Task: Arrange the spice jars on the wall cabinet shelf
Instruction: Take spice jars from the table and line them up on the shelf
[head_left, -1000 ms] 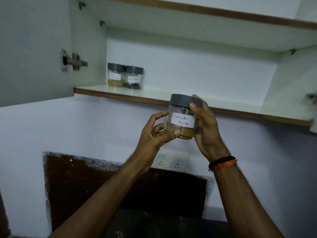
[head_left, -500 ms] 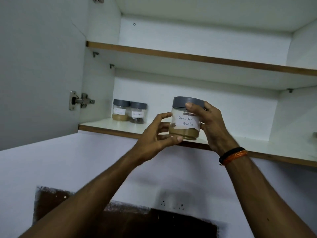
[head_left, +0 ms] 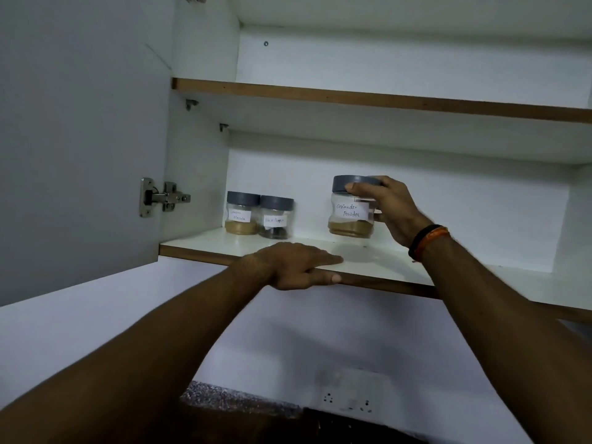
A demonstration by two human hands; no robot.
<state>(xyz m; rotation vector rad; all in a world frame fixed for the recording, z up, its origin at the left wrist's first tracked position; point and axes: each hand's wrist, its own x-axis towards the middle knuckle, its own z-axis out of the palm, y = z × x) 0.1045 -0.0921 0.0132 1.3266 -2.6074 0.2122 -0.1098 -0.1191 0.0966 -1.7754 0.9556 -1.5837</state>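
Fingers of right hand [head_left: 389, 208] wrap the coriander jar [head_left: 350, 208], hiding its far side; left hand [head_left: 293, 265] rests flat on the shelf [head_left: 384, 267].

leftmost jar [head_left: 242, 213] label blurred (top word)

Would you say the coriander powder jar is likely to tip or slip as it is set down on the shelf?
Probably light: the coriander powder jar is only about a quarter full. Its squat, wide shape should resist tipping. The smooth clear wall may be slippery, though the right hand grips near the lid.
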